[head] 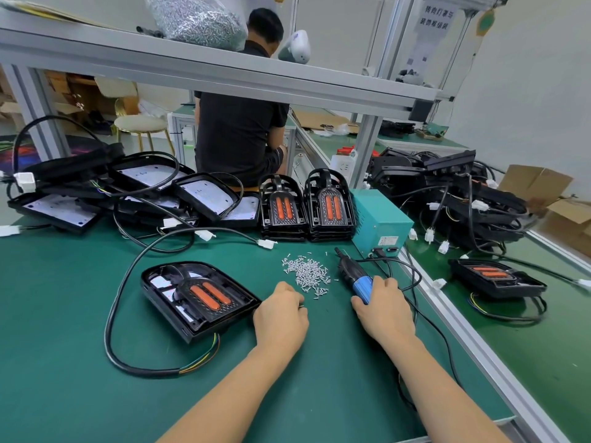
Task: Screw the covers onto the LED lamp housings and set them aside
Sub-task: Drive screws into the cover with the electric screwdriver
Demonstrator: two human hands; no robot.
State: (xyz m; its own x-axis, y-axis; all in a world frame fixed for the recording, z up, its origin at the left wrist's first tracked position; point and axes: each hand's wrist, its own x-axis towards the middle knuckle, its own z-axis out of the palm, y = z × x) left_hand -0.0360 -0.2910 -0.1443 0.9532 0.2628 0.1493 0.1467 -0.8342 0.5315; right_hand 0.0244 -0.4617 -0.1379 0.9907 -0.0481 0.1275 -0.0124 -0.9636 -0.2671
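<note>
Black moulded plastic forms the housing [200, 300], which lies flat on the green mat [64, 362] just left of centre, with a cover carrying two orange lenses [211, 294] seated in it. It is judged light and rigid, though the thin rim and lenses could be scratched or cracked by a slipped bit. A stiff black cable [110, 314] loops out from its near corner and would drag when the part is lifted, so it is best gripped by the thick outer edges, clear of the lenses.

Just right of the housing, the left hand [281, 311] is seen curled, knuckles up, at the near edge of a loose screw pile [307, 273]; a small dark item appears pinched at its fingertips, probably a screw, but this cannot be confirmed. The right hand [382, 306] is wrapped round the blue grip of an electric driver [353, 278], whose tip points away towards the pile.

Behind, two stacks of covers [307, 207] stand beside a teal power box [379, 222]. A finished lamp [497, 278] has been set on the neighbouring bench to the right.
</note>
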